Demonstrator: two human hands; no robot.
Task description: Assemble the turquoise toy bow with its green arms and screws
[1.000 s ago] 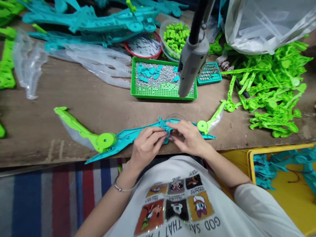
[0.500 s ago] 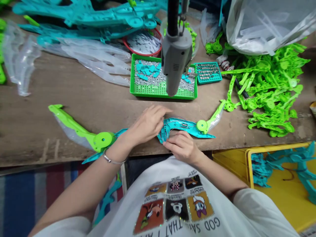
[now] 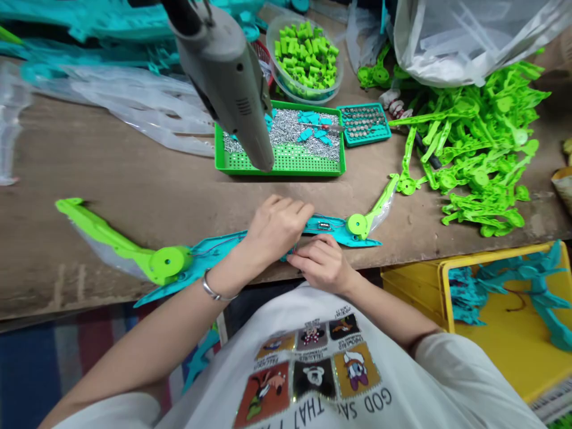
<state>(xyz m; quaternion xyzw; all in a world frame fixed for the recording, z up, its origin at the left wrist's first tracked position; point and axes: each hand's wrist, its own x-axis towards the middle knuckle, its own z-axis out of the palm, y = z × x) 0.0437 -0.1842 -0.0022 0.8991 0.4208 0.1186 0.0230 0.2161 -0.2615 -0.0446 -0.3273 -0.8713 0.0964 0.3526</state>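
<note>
A long teal toy piece [image 3: 214,251] with bright green wing arms [image 3: 116,241] lies along the near edge of the wooden table [image 3: 134,179]. My left hand [image 3: 276,229] rests curled on top of its middle, fingers closed over the teal body. My right hand [image 3: 322,264] pinches the same middle part from the near side, by thin wires. A small metal contact [image 3: 323,225] shows on the teal body just right of my left hand. A grey powered screwdriver [image 3: 227,77] hangs above the table, tilted, behind my left hand.
A green tray [image 3: 286,164] of screws and teal bits sits behind my hands, with a small teal tray [image 3: 364,124] and a bowl of green pieces [image 3: 306,56]. Green arms [image 3: 473,149] are heaped at right, clear wings [image 3: 134,107] at left. A yellow crate [image 3: 504,316] stands lower right.
My left hand has settled onto the teal body's middle. The hanging screwdriver has swung left and tilted. The view has shifted slightly, with the toy piece lying a bit further left.
</note>
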